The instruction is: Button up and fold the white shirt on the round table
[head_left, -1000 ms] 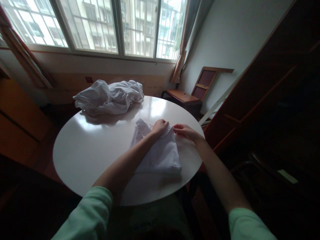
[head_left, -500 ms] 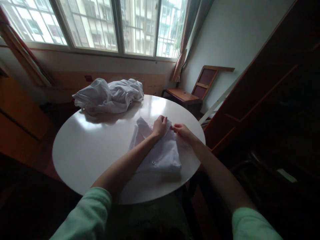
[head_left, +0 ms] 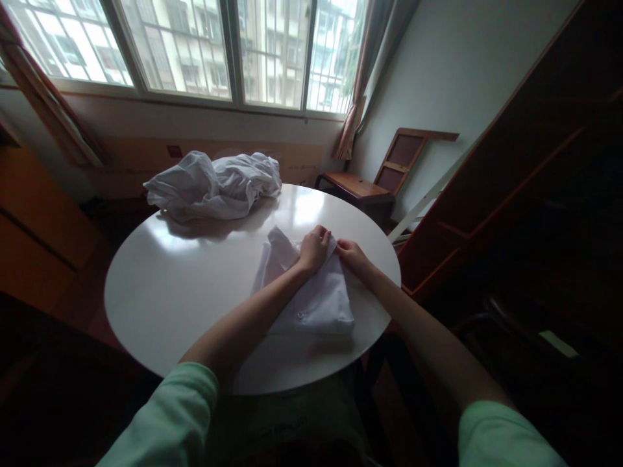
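Note:
A folded white shirt [head_left: 321, 301] with small buttons lies on the right part of a round white table [head_left: 175, 292]. Its collar end points away from me. My left hand [head_left: 313, 248] rests on that far end, fingers curled over the fabric near the collar. My right hand [head_left: 351, 253] pinches the same far edge just to the right, almost touching the left hand. Both forearms stretch across the folded shirt and wear light green sleeves.
A crumpled heap of white cloth [head_left: 214, 185] lies at the table's far side by the window. A wooden chair [head_left: 374, 181] stands beyond the table at right. Dark wooden furniture [head_left: 535, 194] rises along the right, and an orange cabinet [head_left: 34, 227] at left.
Both hands have drawn closer together at the shirt's far edge. The left hand has turned more upright over the collar; the shirt has stayed in place.

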Demonstrator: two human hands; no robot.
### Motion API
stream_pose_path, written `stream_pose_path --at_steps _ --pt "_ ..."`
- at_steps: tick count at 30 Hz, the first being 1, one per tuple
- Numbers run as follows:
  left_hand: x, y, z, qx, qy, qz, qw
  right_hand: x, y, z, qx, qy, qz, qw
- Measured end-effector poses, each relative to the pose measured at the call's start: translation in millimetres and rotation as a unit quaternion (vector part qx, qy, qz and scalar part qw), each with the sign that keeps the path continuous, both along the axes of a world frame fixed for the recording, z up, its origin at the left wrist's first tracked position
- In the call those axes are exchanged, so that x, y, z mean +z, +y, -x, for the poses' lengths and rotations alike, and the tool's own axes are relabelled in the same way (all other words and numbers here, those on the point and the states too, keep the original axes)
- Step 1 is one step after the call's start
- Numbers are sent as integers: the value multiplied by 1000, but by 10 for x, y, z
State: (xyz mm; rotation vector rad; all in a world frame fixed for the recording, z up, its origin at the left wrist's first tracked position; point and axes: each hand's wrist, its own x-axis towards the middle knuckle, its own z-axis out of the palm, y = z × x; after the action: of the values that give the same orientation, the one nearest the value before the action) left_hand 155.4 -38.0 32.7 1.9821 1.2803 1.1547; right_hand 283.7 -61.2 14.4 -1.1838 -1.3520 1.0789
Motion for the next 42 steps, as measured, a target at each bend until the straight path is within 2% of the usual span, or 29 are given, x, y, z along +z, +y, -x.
stream_pose_path --at_steps 3,5,8,10,12,14,17,19,21,24,32,37,42 --pt "66 -29 51 1 14 -4 1000 13 -2 8 -15 14 11 1000" --pt "128 -19 172 1 19 -32 999 12 -10 20 -22 28 18 999" --pt "218 55 505 17 6 -96 995 4 -32 39 -36 55 19 998" --pt "256 130 785 63 -16 -110 992 6 -44 40 -33 67 12 997" --pt "268 200 1050 118 -38 -85 989 25 -43 36 -29 59 -10 998" --pt "251 246 1254 140 -46 -13 989 72 -29 42 -33 51 -41 997" --pt "197 247 1413 69 -68 141 985 179 -3 93 -54 68 -79 993" --pt "167 212 1447 -2 -102 205 973 243 8 143 -71 79 -101 989" --pt "155 165 1460 -69 -146 213 964 272 11 184 -83 77 -114 987" --pt "162 103 1477 -141 -206 186 950 242 1 203 -89 74 -110 987" --pt "243 -7 1541 -174 -250 134 943 156 -86 173 -115 82 -88 986" --pt "240 -20 1578 -230 -238 178 927 199 -120 174 -98 109 -59 987" --pt "185 -12 1558 -177 -258 238 919 203 -111 165 -102 126 -60 985"
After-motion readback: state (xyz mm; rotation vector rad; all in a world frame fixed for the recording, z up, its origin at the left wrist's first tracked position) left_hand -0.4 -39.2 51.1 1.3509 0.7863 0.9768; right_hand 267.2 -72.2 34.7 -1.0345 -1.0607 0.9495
